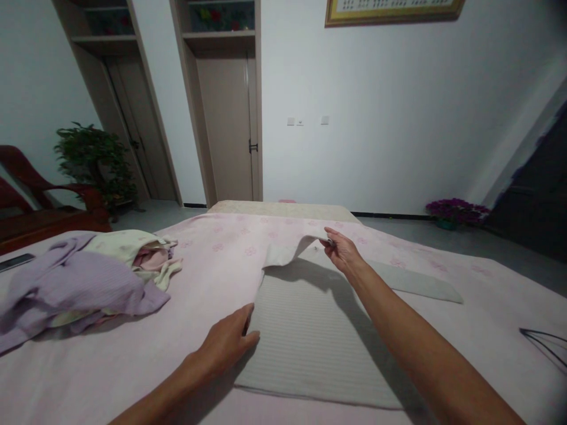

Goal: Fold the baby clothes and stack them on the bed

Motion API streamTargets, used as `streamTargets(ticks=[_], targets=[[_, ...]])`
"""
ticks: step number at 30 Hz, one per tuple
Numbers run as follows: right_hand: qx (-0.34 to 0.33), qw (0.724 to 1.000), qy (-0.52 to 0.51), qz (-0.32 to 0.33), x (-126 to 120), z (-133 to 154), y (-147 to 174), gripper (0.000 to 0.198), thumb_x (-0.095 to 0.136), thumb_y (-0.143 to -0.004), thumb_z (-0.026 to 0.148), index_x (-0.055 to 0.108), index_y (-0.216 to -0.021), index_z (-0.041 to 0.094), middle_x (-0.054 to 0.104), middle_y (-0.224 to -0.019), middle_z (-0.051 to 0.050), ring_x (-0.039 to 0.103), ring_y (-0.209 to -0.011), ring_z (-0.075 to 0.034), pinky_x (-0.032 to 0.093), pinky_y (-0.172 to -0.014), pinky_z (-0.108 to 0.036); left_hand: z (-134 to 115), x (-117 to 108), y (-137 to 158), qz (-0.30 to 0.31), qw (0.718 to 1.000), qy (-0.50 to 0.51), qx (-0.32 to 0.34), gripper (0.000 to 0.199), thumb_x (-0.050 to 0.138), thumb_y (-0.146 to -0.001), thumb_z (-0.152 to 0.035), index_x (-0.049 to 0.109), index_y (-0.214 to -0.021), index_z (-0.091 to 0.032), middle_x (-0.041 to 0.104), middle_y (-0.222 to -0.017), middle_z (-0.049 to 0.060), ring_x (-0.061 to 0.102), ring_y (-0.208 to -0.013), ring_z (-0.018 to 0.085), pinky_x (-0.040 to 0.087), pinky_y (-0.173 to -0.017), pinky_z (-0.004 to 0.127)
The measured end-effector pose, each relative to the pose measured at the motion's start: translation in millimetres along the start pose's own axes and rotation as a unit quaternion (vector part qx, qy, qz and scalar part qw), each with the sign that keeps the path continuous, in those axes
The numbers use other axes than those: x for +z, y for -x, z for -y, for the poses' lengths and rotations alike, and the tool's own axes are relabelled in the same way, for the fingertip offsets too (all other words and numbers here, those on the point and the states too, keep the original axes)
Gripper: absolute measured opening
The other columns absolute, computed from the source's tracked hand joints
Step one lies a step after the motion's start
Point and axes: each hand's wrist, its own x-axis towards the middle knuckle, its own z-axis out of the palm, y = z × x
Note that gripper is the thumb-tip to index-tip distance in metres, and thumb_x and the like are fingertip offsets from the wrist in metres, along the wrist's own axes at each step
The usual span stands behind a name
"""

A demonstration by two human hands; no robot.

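White wall (398, 147) beyond far edge of pink sheet (212, 283), black skirting (390, 216) at its foot, grey floor (407, 226) below; gold-framed panel (394, 8) w/ writing hung high, partly cut off; small white wall plates (325, 120) lower down. Off far L corner: two taupe drs, the nearer-to-centre dr (224, 118) & outer dr (139, 118), both w/ dk handles, flower-patterned glass (221, 16) above; red-brown wooden seat (95, 209) w/ leafy green plant (91, 147) just behind. Off far R corner: purple flowers (456, 208), green pot, on floor nr dk area (535, 195); rm light soft, approx even, bit dim
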Motion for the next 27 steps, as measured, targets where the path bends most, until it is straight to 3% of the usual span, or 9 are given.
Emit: streamTargets(ticks=[7, 10, 13, 17, 21, 25, 27], targets=[[-0.024, 0.999, -0.039, 0.014, -9.4, 22.1, -6.8, 0.027, 0.052, -0.087, 0.003, 0.064, -0.107, 0.015, 0.070, -0.075, -0.002, 0.068, -0.054, -0.011, 0.038, -0.035, -0.012, -8.3, 2.3, 5.2, -0.003, 0.999, 0.018, -0.041, 0.068, 0.055, -0.080, -0.028, 0.046, -0.147, -0.023, 0.074, -0.094, 0.005, 0.066, -0.082, 0.023, 0.044, -0.071, 0.028], [-0.035, 0.999, -0.038, 0.010, -10.7, 31.6, -6.4, 0.028, 0.051, -0.087, 0.002, 0.063, -0.109, 0.015, 0.070, -0.073, -0.001, 0.068, -0.055, -0.011, 0.038, -0.035, -0.012, -19.5, 6.5, 1.9, -0.012, 0.998, 0.061, -0.028, 0.070, 0.055, -0.079, -0.027, 0.044, -0.149, -0.020, 0.071, -0.091, 0.003, 0.063, -0.077, 0.019, 0.044, -0.069, 0.026], [-0.040, 0.999, -0.032, 0.012, -8.7, 39.3, -2.1, 0.028, 0.050, -0.088, 0.003, 0.062, -0.110, 0.016, 0.068, -0.071, 0.000, 0.068, -0.054, -0.010, 0.039, -0.036, -0.011, -37.2, 14.6, -5.2, -0.008, 0.993, 0.114, 0.016, 0.063, 0.055, -0.079, -0.023, 0.051, -0.142, -0.021, 0.068, -0.086, 0.001, 0.060, -0.072, 0.016, 0.043, -0.066, 0.023], [-0.047, 0.998, -0.030, 0.018, -2.7, 47.4, 7.3, 0.029, 0.050, -0.088, 0.003, 0.062, -0.112, 0.016, 0.068, -0.071, 0.001, 0.066, -0.053, -0.009, 0.039, -0.036, -0.011, -62.1, 31.3, -16.3, 0.010, 0.987, 0.151, 0.049, 0.040, 0.053, -0.077, -0.017, 0.063, -0.116, -0.022, 0.062, -0.078, -0.001, 0.056, -0.069, 0.015, 0.041, -0.063, 0.023], [-0.066, 0.997, -0.030, 0.032, 3.2, 52.6, 16.7, 0.029, 0.054, -0.086, 0.003, 0.062, -0.111, 0.017, 0.069, -0.074, 0.001, 0.066, -0.054, -0.008, 0.041, -0.038, -0.011, -81.1, 45.2, -24.8, 0.041, 0.985, 0.153, 0.069, 0.023, 0.052, -0.077, -0.012, 0.060, -0.095, -0.023, 0.060, -0.075, -0.001, 0.052, -0.067, 0.014, 0.039, -0.061, 0.024], [-0.071, 0.996, -0.028, 0.049, 6.5, 52.9, 26.3, 0.030, 0.058, -0.083, 0.003, 0.062, -0.110, 0.016, 0.069, -0.074, 0.001, 0.066, -0.055, -0.009, 0.044, -0.040, -0.012, -87.6, 47.1, -33.4, 0.115, 0.983, 0.131, 0.066, 0.011, 0.055, -0.084, -0.021, 0.062, -0.093, -0.021, 0.066, -0.081, 0.002, 0.059, -0.072, 0.016, 0.044, -0.066, 0.025], [-0.065, 0.996, -0.031, 0.052, 7.4, 51.1, 32.2, 0.032, 0.058, -0.083, 0.003, 0.061, -0.112, 0.016, 0.069, -0.074, 0.001, 0.067, -0.056, -0.009, 0.047, -0.042, -0.013, -84.2, 46.2, -38.6, 0.112, 0.984, 0.110, 0.085, 0.021, 0.049, -0.092, -0.027, 0.066, -0.102, -0.019, 0.070, -0.089, 0.006, 0.064, -0.081, 0.019, 0.049, -0.074, 0.028]])
